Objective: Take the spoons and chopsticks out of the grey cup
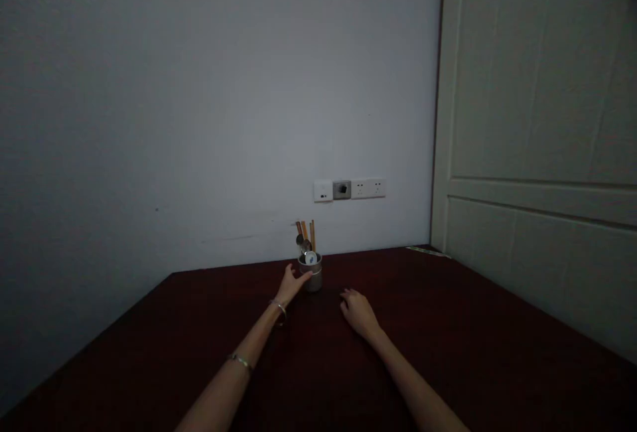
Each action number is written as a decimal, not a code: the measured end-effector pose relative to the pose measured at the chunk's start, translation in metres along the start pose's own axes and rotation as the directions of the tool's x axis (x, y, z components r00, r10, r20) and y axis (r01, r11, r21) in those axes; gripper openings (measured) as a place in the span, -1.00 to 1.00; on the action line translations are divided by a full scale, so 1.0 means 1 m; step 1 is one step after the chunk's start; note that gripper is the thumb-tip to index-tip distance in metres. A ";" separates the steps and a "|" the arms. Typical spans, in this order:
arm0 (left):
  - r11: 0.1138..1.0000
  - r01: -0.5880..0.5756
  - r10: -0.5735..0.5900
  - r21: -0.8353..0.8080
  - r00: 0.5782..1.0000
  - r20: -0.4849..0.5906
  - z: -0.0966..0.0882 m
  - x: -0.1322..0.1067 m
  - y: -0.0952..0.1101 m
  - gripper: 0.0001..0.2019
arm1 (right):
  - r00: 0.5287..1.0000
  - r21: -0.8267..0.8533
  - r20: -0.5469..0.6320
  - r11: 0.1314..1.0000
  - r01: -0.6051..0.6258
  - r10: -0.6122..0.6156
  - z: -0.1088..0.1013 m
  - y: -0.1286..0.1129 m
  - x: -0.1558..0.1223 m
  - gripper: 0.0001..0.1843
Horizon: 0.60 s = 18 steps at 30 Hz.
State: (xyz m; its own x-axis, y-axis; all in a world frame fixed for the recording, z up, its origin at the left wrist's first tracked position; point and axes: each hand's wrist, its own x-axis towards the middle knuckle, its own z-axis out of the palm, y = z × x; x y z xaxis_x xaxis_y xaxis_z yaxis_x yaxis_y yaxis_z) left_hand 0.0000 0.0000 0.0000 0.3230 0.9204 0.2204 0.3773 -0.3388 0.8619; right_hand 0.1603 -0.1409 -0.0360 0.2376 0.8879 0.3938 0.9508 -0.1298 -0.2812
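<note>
A small metal cup [314, 278] stands near the far edge of a dark red table [448, 339]. Wooden chopsticks [308, 229] and a spoon stick up out of it. My left hand [293, 284] reaches forward and touches the cup's left side, thumb against the wall, fingers spread around it. My right hand [355, 311] lies palm down on the table a little to the right of the cup, fingers slightly curled, holding nothing. Two bracelets sit on my left arm.
A pale wall rises behind the table, with a row of wall sockets [349, 189] above the cup. A white panelled door [537, 120] runs along the table's right side. The room is dim.
</note>
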 end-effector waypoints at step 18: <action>0.882 -0.107 0.160 -0.459 0.984 0.079 0.017 0.042 -0.006 -0.38 | 0.998 0.101 -0.048 0.994 -0.030 0.035 0.008 0.004 0.003 -0.63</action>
State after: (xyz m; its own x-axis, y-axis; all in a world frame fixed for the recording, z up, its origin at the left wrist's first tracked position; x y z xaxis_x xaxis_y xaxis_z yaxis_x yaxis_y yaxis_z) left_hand 0.0262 0.0369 -0.0036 0.4466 0.8360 0.3187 -0.0998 -0.3074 0.9463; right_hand 0.1632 -0.1349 -0.0427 0.2803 0.8607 0.4250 0.9183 -0.1114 -0.3800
